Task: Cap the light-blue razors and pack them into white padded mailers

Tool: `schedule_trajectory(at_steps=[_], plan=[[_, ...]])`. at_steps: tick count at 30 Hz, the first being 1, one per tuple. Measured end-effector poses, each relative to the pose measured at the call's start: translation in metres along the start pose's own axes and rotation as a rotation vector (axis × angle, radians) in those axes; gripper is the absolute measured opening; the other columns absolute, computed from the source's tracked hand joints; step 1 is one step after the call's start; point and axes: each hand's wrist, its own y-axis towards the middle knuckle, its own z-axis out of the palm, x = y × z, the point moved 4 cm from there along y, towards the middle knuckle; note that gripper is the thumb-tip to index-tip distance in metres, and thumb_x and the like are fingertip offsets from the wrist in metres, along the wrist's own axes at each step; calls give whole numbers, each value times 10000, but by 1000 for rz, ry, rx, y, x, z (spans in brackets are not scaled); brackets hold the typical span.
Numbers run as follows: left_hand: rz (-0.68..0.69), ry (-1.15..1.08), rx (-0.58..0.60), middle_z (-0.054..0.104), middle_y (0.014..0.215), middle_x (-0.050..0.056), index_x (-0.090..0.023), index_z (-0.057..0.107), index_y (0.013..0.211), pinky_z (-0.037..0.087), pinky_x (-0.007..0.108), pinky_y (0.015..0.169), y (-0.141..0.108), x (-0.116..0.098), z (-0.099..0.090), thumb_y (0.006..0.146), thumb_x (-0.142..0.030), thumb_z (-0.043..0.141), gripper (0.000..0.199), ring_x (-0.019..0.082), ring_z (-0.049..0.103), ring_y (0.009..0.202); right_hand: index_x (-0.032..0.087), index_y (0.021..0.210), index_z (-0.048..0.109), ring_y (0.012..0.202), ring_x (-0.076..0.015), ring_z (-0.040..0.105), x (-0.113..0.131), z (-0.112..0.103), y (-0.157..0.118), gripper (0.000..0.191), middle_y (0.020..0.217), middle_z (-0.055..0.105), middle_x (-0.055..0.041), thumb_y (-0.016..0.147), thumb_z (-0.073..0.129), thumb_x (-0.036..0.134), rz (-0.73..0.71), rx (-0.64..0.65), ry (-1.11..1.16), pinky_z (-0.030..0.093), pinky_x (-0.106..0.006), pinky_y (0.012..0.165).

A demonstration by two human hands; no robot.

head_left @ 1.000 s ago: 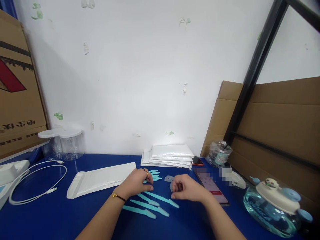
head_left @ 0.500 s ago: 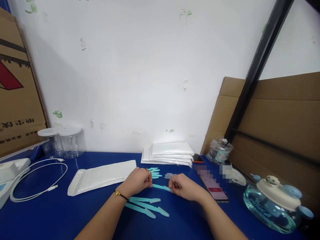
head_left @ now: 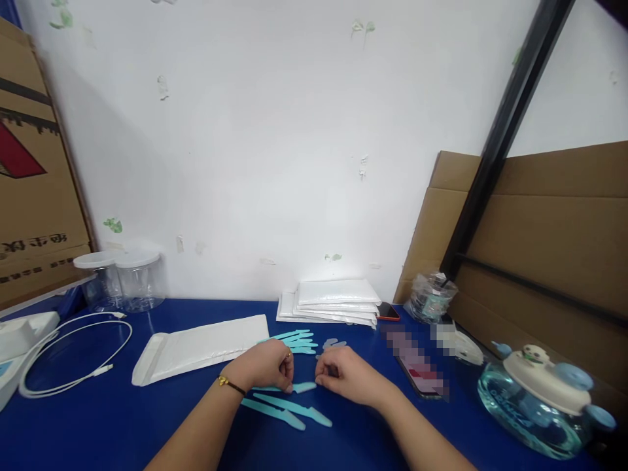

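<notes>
Left hand (head_left: 267, 366) and right hand (head_left: 346, 376), fingers curled inward on both, face each other across a single slim turquoise tool (head_left: 305, 387). Its handle runs beneath the left fingertips and its broader end lies just beside the right thumb; whether either hand grips it cannot be told.

White wall (head_left: 275, 144), scuffed and spotted with green marks, fills the background above a blue counter (head_left: 161, 425). Brown cardboard panels (head_left: 564, 235) stand at right behind a slanting black post (head_left: 510, 124), opposite a printed carton (head_left: 39, 196). A white padded envelope (head_left: 196, 350) lies flat beside the left hand, while a stack of similar envelopes (head_left: 328, 301) sits near the wall. At right rests a squat, clear-sided bottle (head_left: 537, 405) with a cream top bearing a panda figure; two lidded clear jars (head_left: 140, 281) stand at left. A phone (head_left: 424, 376), partly blurred, lies beyond the right hand. Two more turquoise tools (head_left: 284, 403) lie nearer the camera, and a fanned group of turquoise tools (head_left: 298, 342) lies behind the left hand. Small translucent pieces (head_left: 333, 343) lie behind the right. A dark bracelet (head_left: 230, 384) with a gold bead circles the left wrist.
</notes>
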Motion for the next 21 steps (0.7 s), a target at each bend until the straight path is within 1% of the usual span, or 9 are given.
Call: schedule_trajectory(at_steps=[3,6,11,13,15,16,18,20,21], plan=[[6,19,-23,639,654,-40,-225,681,702,316,208,473,3,-6,4,632,-325,683,122,120,534,593,203,825,625,697,-122,521,5,11,3,119,766,568,20,739,676,267,3,11,-35,358,-193,588],[39,70,-95,648,677,-39,-234,676,727,312,213,487,6,-10,1,659,-347,671,132,122,533,601,193,777,606,652,-108,503,2,12,5,79,726,552,29,771,648,259,15,20,-14,341,-187,561],[70,257,-328,664,746,-3,-224,673,702,354,242,647,6,-4,-18,724,-325,622,115,155,573,705,174,772,611,599,-107,506,-21,-9,5,87,686,576,15,809,588,249,119,-108,74,356,-196,538],[39,261,-403,668,827,9,-226,674,785,365,252,689,6,2,-25,716,-353,637,149,177,585,773,171,807,620,604,-113,508,-29,-19,3,95,713,588,7,771,629,258,177,-189,53,362,-205,541],[21,218,-423,661,884,8,-234,658,885,374,250,686,6,6,-25,664,-400,685,277,190,585,807,177,811,622,635,-117,508,-28,-25,-1,147,785,594,-2,718,682,272,183,-241,17,368,-210,557],[27,192,-412,657,890,3,-237,651,905,377,245,674,6,6,-24,639,-412,704,323,189,584,806,181,798,623,646,-117,507,-24,-24,-2,169,807,591,-3,698,702,293,165,-219,13,369,-209,560],[54,135,-352,651,862,-10,-238,654,876,376,230,637,5,3,-19,629,-419,709,311,172,581,776,186,766,632,639,-113,506,-13,-15,-5,232,789,583,4,666,733,369,107,-64,34,363,-201,542],[92,56,-233,649,819,-20,-235,666,836,372,212,589,2,-3,-12,643,-434,698,279,149,577,728,192,760,645,616,-106,502,-1,-1,-8,306,750,575,18,604,771,424,57,109,34,341,-193,509],[106,14,-160,649,800,-25,-235,673,834,368,206,561,1,-5,-8,636,-450,701,294,139,572,698,195,761,648,611,-104,500,3,4,-8,319,737,572,24,584,783,422,42,161,18,330,-191,498]])
